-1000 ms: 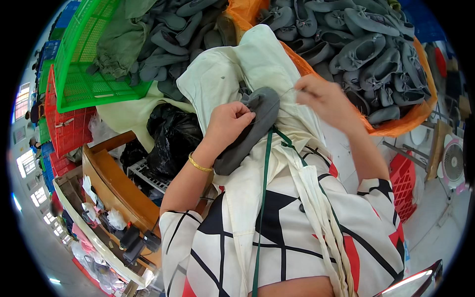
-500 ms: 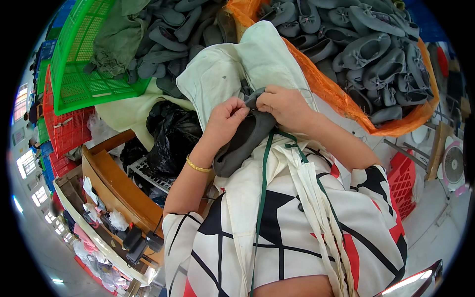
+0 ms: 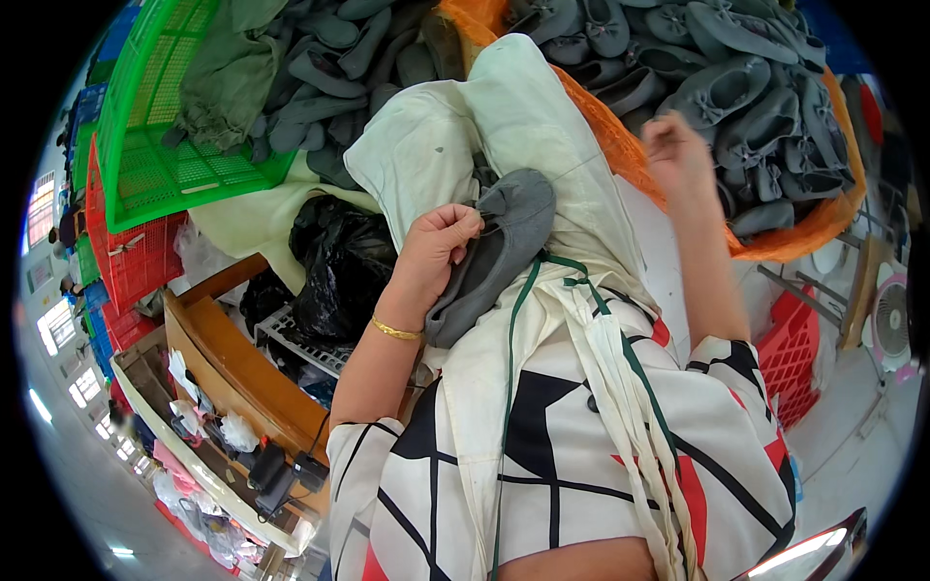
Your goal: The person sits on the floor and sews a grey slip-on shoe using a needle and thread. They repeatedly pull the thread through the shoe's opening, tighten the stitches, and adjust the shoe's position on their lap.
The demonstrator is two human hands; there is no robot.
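A dark grey fabric flat shoe [image 3: 526, 208] lies on my lap, its opening facing up and its toe pointing away from me. My left hand [image 3: 441, 247] pinches the shoe's top edge near the bow, thumb and fingertips pressed together. Off to the right, my right hand [image 3: 675, 150] is raised beside the orange sack, apart from the shoe. Its fingers are curled together and blurred by motion; anything small between them cannot be made out. A pale cloth apron [image 3: 417, 136] covers my knees under the shoe.
An orange sack [image 3: 620, 136] of grey shoes stands ahead on the right. At the far left, a green crate [image 3: 121, 174] sits beside more grey shoes. A black plastic bag [image 3: 339, 261] and a wooden drawer [image 3: 242, 363] are at my left; a red basket [image 3: 787, 358] stands at right.
My right hand has left the shoe and swung out to the right and upward. The left hand keeps its pinch on the shoe, whose toe now shows.
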